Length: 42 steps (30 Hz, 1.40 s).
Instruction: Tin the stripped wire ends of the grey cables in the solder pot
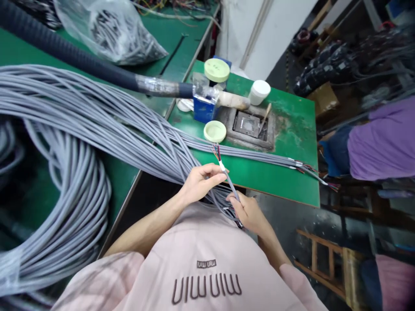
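Note:
Both hands are on one grey cable (231, 183) in front of my chest. My left hand (201, 182) pinches it near the white band below its end, where thin coloured wires (217, 151) fan out. Lower down, the fingers of my right hand (247, 211) close around the grey jacket. More grey cables (155, 162) run in a thick bundle beneath my left hand. Several cables with stripped ends (298, 164) lie across the green table (285, 183). Behind my hands, a soldering pot (248, 124) of dull grey metal is set in the table, with a stick in it.
A large cable coil (81, 207) fills the left bench. A black hose (97, 71) reaches over to a blue box (205, 108). Pale green lids (215, 131) and a white cup (260, 92) stand nearby. Two other people are at the right, one in a purple shirt (382, 142).

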Each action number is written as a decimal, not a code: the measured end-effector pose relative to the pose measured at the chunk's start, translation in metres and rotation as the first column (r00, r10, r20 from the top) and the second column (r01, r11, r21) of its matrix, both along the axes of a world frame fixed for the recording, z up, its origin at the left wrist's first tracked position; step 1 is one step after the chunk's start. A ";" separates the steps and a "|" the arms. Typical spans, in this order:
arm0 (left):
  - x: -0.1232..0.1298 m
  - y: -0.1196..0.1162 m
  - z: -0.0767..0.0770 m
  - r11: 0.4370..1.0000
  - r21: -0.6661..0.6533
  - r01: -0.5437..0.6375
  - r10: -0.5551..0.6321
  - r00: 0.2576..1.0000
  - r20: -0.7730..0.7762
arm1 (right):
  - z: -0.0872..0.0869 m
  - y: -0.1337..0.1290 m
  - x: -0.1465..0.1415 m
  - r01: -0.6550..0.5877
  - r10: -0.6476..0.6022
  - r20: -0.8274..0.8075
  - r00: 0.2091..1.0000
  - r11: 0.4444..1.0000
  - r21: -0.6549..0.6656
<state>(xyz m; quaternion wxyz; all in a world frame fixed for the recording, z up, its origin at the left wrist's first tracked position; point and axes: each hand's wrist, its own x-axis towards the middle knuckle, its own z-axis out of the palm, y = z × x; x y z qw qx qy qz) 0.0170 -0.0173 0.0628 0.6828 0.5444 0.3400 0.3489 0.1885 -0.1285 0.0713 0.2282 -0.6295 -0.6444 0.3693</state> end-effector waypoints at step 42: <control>0.012 0.004 0.005 0.944 -0.182 -0.275 0.302 0.943 0.139 | 0.000 0.013 -0.025 0.251 -0.235 -0.230 0.945 0.967 0.044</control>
